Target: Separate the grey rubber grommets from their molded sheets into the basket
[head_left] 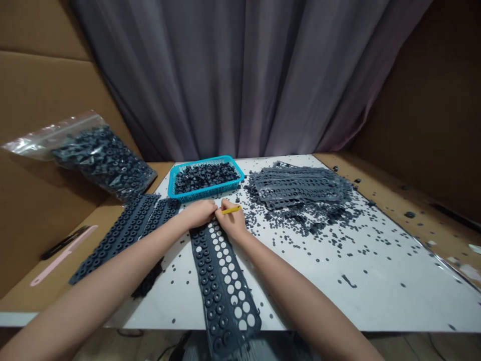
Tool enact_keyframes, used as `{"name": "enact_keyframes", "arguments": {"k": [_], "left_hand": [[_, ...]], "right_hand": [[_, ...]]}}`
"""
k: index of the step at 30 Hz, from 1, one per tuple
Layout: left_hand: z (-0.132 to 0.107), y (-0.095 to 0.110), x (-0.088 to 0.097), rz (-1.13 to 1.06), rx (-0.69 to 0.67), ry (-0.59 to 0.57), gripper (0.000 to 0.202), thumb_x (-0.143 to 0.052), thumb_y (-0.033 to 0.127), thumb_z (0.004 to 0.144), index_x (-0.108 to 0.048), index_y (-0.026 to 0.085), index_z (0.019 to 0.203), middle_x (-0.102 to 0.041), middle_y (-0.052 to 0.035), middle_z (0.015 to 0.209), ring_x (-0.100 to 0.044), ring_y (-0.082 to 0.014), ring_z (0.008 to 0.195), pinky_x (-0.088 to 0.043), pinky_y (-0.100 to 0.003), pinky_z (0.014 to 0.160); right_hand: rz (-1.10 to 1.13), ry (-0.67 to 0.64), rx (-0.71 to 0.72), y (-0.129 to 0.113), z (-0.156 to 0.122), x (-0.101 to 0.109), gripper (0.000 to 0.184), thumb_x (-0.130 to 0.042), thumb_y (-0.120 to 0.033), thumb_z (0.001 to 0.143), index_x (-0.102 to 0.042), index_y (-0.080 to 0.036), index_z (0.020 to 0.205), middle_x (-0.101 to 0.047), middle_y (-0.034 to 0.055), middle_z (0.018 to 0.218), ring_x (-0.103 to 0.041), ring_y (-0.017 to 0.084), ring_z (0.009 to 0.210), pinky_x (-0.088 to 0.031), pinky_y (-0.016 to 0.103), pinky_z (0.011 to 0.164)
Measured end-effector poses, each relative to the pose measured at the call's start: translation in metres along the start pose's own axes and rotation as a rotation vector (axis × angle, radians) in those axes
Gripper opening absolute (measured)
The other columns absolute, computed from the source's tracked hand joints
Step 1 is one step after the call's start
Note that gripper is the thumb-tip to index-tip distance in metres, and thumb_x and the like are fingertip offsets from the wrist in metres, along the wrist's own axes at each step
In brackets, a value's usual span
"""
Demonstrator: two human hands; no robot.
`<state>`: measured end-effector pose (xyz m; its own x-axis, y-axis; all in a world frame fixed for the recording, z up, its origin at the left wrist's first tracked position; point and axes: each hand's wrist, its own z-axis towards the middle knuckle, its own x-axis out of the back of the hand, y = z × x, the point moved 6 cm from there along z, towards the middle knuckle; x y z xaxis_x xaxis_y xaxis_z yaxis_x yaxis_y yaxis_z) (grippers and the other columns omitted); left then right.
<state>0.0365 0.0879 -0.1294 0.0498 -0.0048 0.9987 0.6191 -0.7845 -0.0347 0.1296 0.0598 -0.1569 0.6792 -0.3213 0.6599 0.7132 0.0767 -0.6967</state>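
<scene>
A long dark rubber strip (223,286) lies lengthwise on the white table (376,281), one column punched to empty holes, the others still filled with small rings. My left hand (199,213) is closed and presses on the strip's far end. My right hand (233,223) pinches a short yellow tool (231,210) with its tip at the same end, touching the left fingers.
A blue basket (205,178) of loose black rings stands just behind the hands. Emptied strips (300,188) are piled at right amid scattered rubber bits. Unpunched strips (124,233) lie at left; a clear bag of rings (93,155), a pink tool (62,255) beyond.
</scene>
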Motion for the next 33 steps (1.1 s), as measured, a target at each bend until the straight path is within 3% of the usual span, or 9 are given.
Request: {"name": "enact_keyframes", "arguments": {"k": [5, 9, 13, 16, 21, 33], "left_hand": [[0.0, -0.001, -0.003, 0.075, -0.168, -0.072, 0.017, -0.047, 0.012, 0.083, -0.063, 0.014, 0.078, -0.063, -0.0064, 0.079, -0.061, -0.0179, 0.073, -0.046, -0.026, 0.067], [-0.003, -0.004, -0.01, 0.096, -0.212, -0.068, 0.019, -0.044, 0.008, 0.084, -0.061, 0.014, 0.079, -0.062, -0.0071, 0.079, -0.06, -0.0183, 0.077, -0.046, -0.028, 0.073], [-0.008, -0.01, -0.021, 0.07, -0.185, -0.013, 0.019, -0.041, 0.007, 0.085, -0.059, 0.012, 0.086, -0.062, -0.0106, 0.087, -0.059, -0.0205, 0.083, -0.046, -0.033, 0.078], [-0.011, -0.014, -0.024, 0.015, -0.153, 0.038, 0.019, -0.039, 0.009, 0.087, -0.058, 0.013, 0.087, -0.062, -0.0087, 0.086, -0.058, -0.0195, 0.083, -0.046, -0.032, 0.078], [-0.018, -0.022, -0.02, -0.112, -0.063, 0.157, 0.025, -0.032, 0.023, 0.092, -0.055, 0.016, 0.084, -0.059, -0.0048, 0.081, -0.057, -0.0179, 0.078, -0.047, -0.031, 0.073], [-0.033, -0.034, -0.014, -0.358, 0.104, 0.335, 0.019, -0.038, 0.024, 0.09, -0.054, 0.017, 0.082, -0.061, -0.0031, 0.078, -0.058, -0.016, 0.075, -0.046, -0.027, 0.07]], "right_hand": [[0.001, 0.007, 0.002, 0.0, 0.0, 0.0, 0.009, -0.046, -0.023, 0.072, -0.052, -0.02, 0.066, -0.049, -0.0024, 0.056, -0.044, 0.013, 0.056, -0.022, 0.022, 0.051], [-0.016, -0.008, 0.008, 0.0, 0.0, 0.0, 0.01, -0.046, -0.022, 0.073, -0.054, -0.02, 0.067, -0.05, -0.0021, 0.056, -0.043, 0.013, 0.056, -0.023, 0.022, 0.052], [-0.048, -0.021, 0.022, -0.001, -0.001, 0.0, 0.011, -0.046, -0.023, 0.075, -0.056, -0.02, 0.071, -0.053, -0.0011, 0.06, -0.043, 0.013, 0.056, -0.022, 0.023, 0.052], [-0.073, -0.025, 0.032, -0.002, -0.001, 0.0, 0.012, -0.046, -0.024, 0.076, -0.057, -0.02, 0.073, -0.055, -0.0006, 0.061, -0.043, 0.013, 0.055, -0.021, 0.024, 0.052], [-0.093, -0.032, 0.044, -0.003, -0.002, 0.0, 0.011, -0.048, -0.024, 0.076, -0.057, -0.02, 0.073, -0.056, 0.0001, 0.061, -0.043, 0.013, 0.054, -0.02, 0.024, 0.052], [-0.015, -0.013, 0.04, -0.001, -0.001, -0.001, 0.01, -0.048, -0.022, 0.073, -0.055, -0.02, 0.067, -0.049, -0.0013, 0.055, -0.038, 0.013, 0.05, -0.019, 0.023, 0.05]]}}
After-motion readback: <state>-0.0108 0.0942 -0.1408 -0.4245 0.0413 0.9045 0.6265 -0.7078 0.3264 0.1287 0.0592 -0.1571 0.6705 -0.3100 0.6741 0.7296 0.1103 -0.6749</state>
